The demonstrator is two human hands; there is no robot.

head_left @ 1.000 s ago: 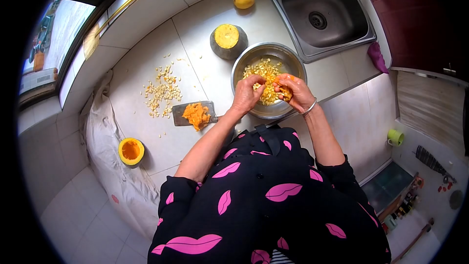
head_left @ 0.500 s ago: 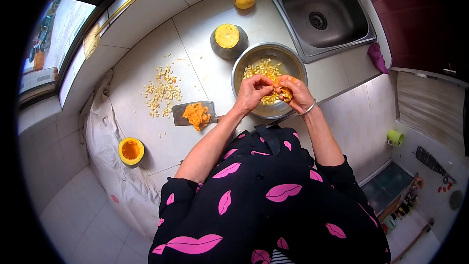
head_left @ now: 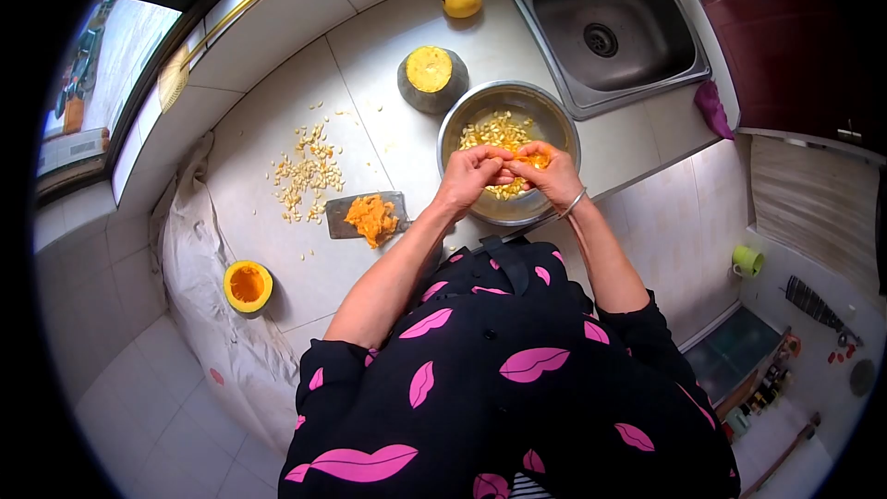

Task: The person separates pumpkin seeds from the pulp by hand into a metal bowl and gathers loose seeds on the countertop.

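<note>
Left hand: pinching at orange pulp
Right hand: cupping it
Pulp: light, soft, probably slippery — best cradled from below

1 green mug, 1 sink

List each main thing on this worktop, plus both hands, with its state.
Metal bowl: upright, seeds inside.
Loose seeds: scattered.
Broad blade: flat, carrying orange pulp.
Small gourd: hollowed, opening upward.
Large gourd: cut open.
Yellow fruit: seemingly whole.
Left hand: fingers bent.
Right hand: holding stringy pulp.
</note>
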